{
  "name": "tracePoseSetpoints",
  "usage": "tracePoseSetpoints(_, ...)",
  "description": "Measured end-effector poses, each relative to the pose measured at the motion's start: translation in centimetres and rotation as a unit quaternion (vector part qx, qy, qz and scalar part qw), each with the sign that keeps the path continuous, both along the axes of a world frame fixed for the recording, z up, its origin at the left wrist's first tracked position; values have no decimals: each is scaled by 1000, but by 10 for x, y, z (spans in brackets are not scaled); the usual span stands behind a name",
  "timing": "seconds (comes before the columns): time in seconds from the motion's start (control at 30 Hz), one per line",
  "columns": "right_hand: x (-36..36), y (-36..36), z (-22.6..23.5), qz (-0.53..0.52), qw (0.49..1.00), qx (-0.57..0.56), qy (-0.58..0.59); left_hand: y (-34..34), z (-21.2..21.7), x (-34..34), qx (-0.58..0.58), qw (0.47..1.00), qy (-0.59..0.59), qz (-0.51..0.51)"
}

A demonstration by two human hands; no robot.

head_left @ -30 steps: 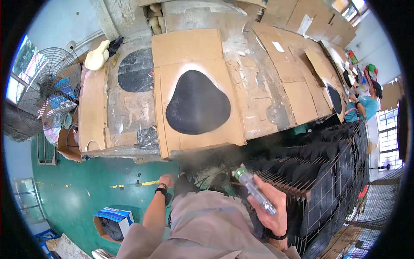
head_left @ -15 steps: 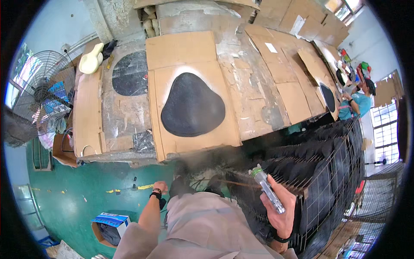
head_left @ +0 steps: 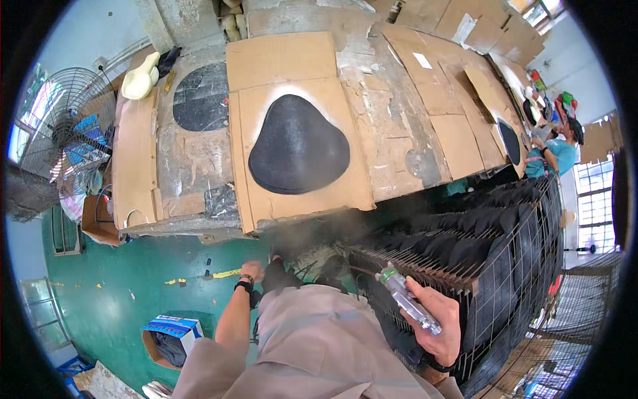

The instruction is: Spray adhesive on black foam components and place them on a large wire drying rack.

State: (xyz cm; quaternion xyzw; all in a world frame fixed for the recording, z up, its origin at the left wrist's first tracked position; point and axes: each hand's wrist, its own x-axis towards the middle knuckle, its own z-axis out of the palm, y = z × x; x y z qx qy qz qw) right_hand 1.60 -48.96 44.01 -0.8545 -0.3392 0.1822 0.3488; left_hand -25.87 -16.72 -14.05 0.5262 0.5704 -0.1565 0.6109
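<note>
My right hand (head_left: 435,322) is closed round a silver spray gun (head_left: 407,299) with a green ring at its head, held over the edge of a wire rack. My left hand (head_left: 252,271) hangs low by my left leg, wearing a dark wristband; its fingers point away and hardly show. Ahead on the table lies a black rounded-triangle pad (head_left: 299,146), flat on a cardboard sheet (head_left: 282,60). A whitish haze of spray marks the cardboard round the pad's upper edge. Neither hand touches the pad.
Right of me, a wire rack (head_left: 508,266) holds several dark pads. A fan (head_left: 66,133) stands left of the table, near a cream-coloured plastic piece (head_left: 139,80). An open box (head_left: 174,326) sits on the green floor. A co-worker (head_left: 561,153) in blue is at the far right.
The table and pad sit higher in the picture as my view has tipped down. My right hand keeps the spray gun, a little lower and slightly turned. My left hand has risen slightly in the picture.
</note>
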Motion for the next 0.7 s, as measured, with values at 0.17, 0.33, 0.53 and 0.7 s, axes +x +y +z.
tracePoseSetpoints(0.17,-5,6,-6,-87,992,78,-54,-20,34,24,21,998,42,44)
tracePoseSetpoints(0.33,-10,-10,2,-73,996,36,-37,-14,32,27,99,980,51,-165)
tracePoseSetpoints(0.53,-8,-25,-10,-92,992,65,-60,-9,15,3,128,970,6,-206)
tracePoseSetpoints(0.7,-7,-17,-14,-79,996,-4,37,-11,64,44,36,999,-15,4)
